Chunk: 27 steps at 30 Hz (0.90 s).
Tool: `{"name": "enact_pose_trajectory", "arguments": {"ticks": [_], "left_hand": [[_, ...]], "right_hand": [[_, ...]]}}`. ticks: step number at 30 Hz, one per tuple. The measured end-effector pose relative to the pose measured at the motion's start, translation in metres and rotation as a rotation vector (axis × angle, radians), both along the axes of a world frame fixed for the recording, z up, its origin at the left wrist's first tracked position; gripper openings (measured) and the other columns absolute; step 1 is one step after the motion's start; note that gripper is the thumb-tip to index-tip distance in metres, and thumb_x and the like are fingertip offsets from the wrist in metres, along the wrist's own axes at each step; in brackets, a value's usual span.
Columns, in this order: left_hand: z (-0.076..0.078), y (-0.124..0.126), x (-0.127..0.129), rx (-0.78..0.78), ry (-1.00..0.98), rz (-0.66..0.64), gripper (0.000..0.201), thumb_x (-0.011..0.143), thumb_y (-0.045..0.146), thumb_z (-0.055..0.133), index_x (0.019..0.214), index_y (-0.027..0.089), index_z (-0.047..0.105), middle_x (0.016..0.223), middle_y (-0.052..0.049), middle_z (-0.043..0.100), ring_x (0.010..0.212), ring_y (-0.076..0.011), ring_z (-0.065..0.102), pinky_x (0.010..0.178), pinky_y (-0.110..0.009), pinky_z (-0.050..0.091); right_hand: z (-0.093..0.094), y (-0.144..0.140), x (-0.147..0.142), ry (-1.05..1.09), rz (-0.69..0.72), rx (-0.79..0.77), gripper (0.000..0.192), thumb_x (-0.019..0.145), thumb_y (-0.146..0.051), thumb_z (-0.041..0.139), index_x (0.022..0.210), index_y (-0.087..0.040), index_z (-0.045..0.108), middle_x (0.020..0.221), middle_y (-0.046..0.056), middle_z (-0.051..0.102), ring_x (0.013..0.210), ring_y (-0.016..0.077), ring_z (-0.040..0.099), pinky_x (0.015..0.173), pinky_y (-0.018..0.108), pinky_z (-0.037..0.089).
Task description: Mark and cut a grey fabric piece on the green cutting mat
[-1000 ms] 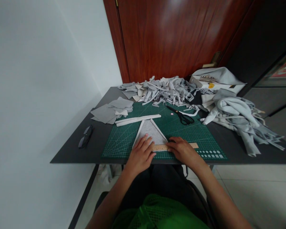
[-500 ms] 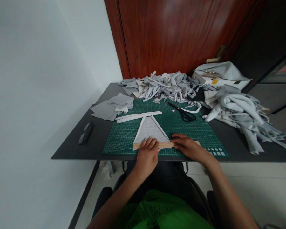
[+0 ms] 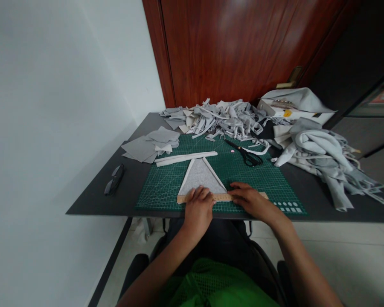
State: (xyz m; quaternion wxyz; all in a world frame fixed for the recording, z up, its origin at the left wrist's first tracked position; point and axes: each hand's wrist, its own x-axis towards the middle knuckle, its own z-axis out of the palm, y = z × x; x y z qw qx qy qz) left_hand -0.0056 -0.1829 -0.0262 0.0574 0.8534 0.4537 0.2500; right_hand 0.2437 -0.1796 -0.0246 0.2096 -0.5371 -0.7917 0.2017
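Note:
A triangular piece of grey fabric with pale folded edges on its two slanting sides lies on the green cutting mat. Across its lower edge runs a wooden ruler. My left hand rests over the ruler's left part, fingers across it and thumb by its near edge, holding it down. At the fabric's right corner, my right hand has its fingers stretched out and apart, touching the ruler. The palm hides part of the ruler. Two pale fabric strips lie just beyond the triangle's tip.
Black scissors lie on the mat at the right. Flat grey fabric pieces and glasses are at left. A heap of scraps spans the back. More rolled fabric and a white box occupy the right.
The camera view has shifted slightly. Both hands, the ruler and the fabric triangle keep nearly the same places on the mat.

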Motion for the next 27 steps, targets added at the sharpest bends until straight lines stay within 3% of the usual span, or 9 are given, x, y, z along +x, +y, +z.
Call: {"name": "enact_pose_trajectory", "arguments": {"ticks": [5, 9, 12, 15, 18, 22, 24, 27], "left_hand": [[0.004, -0.003, 0.003, 0.035, 0.058, 0.077, 0.018, 0.097, 0.020, 0.066, 0.113, 0.019, 0.073, 0.122, -0.011, 0.068, 0.135, -0.0338, 0.055, 0.109, -0.052, 0.051], [0.014, -0.001, 0.004, -0.038, 0.036, 0.056, 0.010, 0.094, 0.017, 0.070, 0.103, 0.017, 0.075, 0.108, -0.008, 0.070, 0.113, -0.0294, 0.065, 0.095, -0.047, 0.056], [0.017, 0.001, 0.002, -0.100, -0.013, 0.058, 0.007, 0.092, 0.017, 0.074, 0.098, 0.020, 0.076, 0.101, -0.005, 0.070, 0.101, -0.0267, 0.065, 0.089, -0.045, 0.055], [0.013, 0.004, -0.002, -0.131, -0.109, 0.068, 0.012, 0.088, 0.014, 0.078, 0.097, 0.021, 0.078, 0.102, -0.004, 0.069, 0.102, -0.0262, 0.064, 0.091, -0.045, 0.052], [0.006, 0.007, -0.006, -0.165, -0.213, 0.050, 0.014, 0.085, 0.012, 0.080, 0.094, 0.023, 0.079, 0.102, -0.004, 0.067, 0.103, -0.0254, 0.062, 0.092, -0.044, 0.051], [0.004, 0.007, -0.007, -0.188, -0.261, 0.033, 0.015, 0.087, 0.009, 0.075, 0.096, 0.020, 0.079, 0.102, -0.006, 0.064, 0.102, -0.0246, 0.060, 0.092, -0.042, 0.050], [0.004, 0.006, -0.007, -0.189, -0.262, 0.027, 0.017, 0.089, 0.008, 0.071, 0.098, 0.020, 0.078, 0.102, -0.006, 0.064, 0.103, -0.0243, 0.060, 0.093, -0.042, 0.049], [0.006, 0.004, -0.006, -0.192, -0.235, 0.038, 0.020, 0.089, 0.007, 0.069, 0.099, 0.022, 0.077, 0.102, -0.005, 0.065, 0.104, -0.0244, 0.060, 0.093, -0.041, 0.048]], "right_hand": [[0.009, -0.004, -0.006, -0.045, 0.013, -0.013, 0.033, 0.096, -0.015, 0.059, 0.125, -0.017, 0.076, 0.147, 0.019, 0.061, 0.139, 0.0325, 0.057, 0.118, 0.052, 0.044], [0.027, -0.011, -0.014, -0.122, 0.030, -0.056, 0.031, 0.093, -0.030, 0.071, 0.121, -0.017, 0.076, 0.147, 0.021, 0.061, 0.137, 0.0375, 0.057, 0.115, 0.054, 0.047], [0.043, -0.007, -0.015, -0.108, 0.048, -0.046, 0.033, 0.100, -0.035, 0.063, 0.127, -0.018, 0.073, 0.139, 0.018, 0.068, 0.130, 0.0348, 0.064, 0.112, 0.052, 0.050], [0.059, 0.025, -0.007, -0.045, 0.004, 0.084, 0.038, 0.103, -0.035, 0.058, 0.134, -0.018, 0.068, 0.136, 0.017, 0.071, 0.125, 0.0320, 0.068, 0.109, 0.048, 0.052], [0.070, 0.088, 0.007, -0.028, -0.022, 0.249, 0.030, 0.105, -0.031, 0.052, 0.122, -0.019, 0.074, 0.122, 0.013, 0.077, 0.115, 0.0276, 0.072, 0.105, 0.042, 0.054], [0.053, 0.168, 0.020, -0.106, -0.239, 0.281, 0.029, 0.096, -0.012, 0.055, 0.115, -0.017, 0.077, 0.113, 0.014, 0.079, 0.106, 0.0274, 0.073, 0.099, 0.040, 0.055], [0.032, 0.186, 0.024, -0.130, -0.306, 0.277, 0.031, 0.095, -0.010, 0.052, 0.114, -0.011, 0.077, 0.114, 0.020, 0.076, 0.107, 0.0297, 0.072, 0.101, 0.042, 0.053], [0.005, 0.190, 0.028, -0.160, -0.358, 0.275, 0.034, 0.096, -0.010, 0.048, 0.115, -0.008, 0.076, 0.122, 0.025, 0.070, 0.111, 0.0313, 0.068, 0.103, 0.042, 0.051]]}}
